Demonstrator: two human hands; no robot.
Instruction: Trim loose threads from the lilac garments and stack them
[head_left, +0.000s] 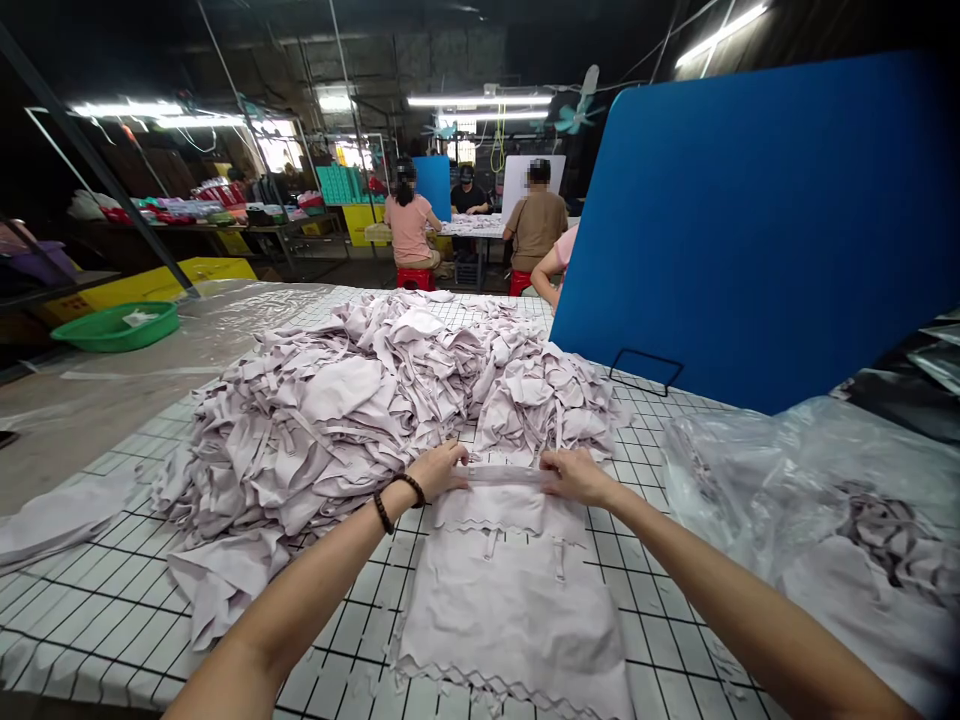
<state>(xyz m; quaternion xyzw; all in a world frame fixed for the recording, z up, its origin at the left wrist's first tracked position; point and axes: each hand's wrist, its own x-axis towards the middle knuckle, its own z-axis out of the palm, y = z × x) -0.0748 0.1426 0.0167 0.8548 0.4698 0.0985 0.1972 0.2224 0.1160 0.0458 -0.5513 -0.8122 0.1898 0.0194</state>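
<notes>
A pale lilac garment piece point(510, 590) lies flat on the white gridded table point(120, 610) in front of me. My left hand point(439, 470) pinches the left end of its top band, fingers closed on the cloth; two dark bead bracelets circle that wrist. My right hand point(574, 475) grips the right end of the same band. Just beyond both hands rises a big heap of the same lilac fabric pieces point(360, 410).
A tall blue divider board point(757, 230) stands at the right on a black wire foot. Clear plastic bags with fabric point(825, 500) lie at the right. A green basin point(116, 325) sits far left. Several seated people point(536, 230) work at a far table.
</notes>
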